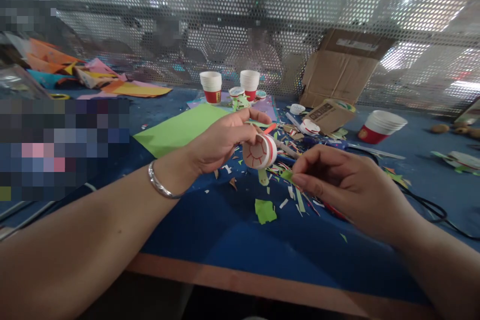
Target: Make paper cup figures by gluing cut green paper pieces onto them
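Observation:
My left hand [221, 140] is closed around a cut-down paper cup bottom [259, 151], white with red lines drawn on its base, held above the blue table [225, 230]. A silver bangle [159, 185] circles that wrist. My right hand [337, 185] is pinched shut on a small green paper scrap [287, 175] just below and right of the cup piece. A larger green scrap [265, 210] lies on the table under both hands, among several paper cuttings.
A green paper sheet [180, 130] lies behind my left hand. Two stacks of red-and-white cups [211, 87] [249, 84] stand at the back; another stack [380, 126] lies at the right. A cardboard box [343, 67] leans on the perforated screen. A black cable [431, 207] runs at the right.

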Demonstrator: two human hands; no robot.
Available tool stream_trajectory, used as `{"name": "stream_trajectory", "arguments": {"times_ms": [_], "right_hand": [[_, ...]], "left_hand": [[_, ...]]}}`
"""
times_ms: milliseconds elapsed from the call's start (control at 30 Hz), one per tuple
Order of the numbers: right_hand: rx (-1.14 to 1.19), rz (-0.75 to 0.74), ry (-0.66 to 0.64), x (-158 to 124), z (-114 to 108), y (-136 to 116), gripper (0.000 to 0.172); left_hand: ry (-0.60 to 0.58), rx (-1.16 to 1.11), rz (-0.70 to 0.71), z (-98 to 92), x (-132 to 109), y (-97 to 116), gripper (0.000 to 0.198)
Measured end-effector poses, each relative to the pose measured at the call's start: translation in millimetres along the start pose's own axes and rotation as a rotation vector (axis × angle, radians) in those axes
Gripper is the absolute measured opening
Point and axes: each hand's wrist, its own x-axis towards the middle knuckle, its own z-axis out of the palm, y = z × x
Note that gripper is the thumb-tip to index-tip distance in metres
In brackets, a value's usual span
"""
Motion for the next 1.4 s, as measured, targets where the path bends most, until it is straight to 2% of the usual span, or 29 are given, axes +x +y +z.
{"name": "stream_trajectory", "arguments": {"times_ms": [200, 433, 1000, 1400], "right_hand": [[0.006, -0.017, 0.007, 1.1, -0.2, 1.6, 0.017], [0.021, -0.006, -0.013, 2.9, 2.5, 3.8, 0.016], [-0.03, -0.004, -0.041, 5.2, 4.6, 6.1, 0.015], [-0.056, -0.014, -0.01, 5.8, 7.2, 5.5, 0.013]], "left_hand": [[-0.127, -0.006, -0.024, 4.4, -3.0, -0.1, 0.048], [-0.181, 0.042, -0.03, 6.2, -4.3, -0.9, 0.045], [-0.191, 0.069, -0.038, 5.8, -7.5, -4.6, 0.044], [-0.176, 0.058, -0.06, 9.5, -7.5, -2.3, 0.047]]}}
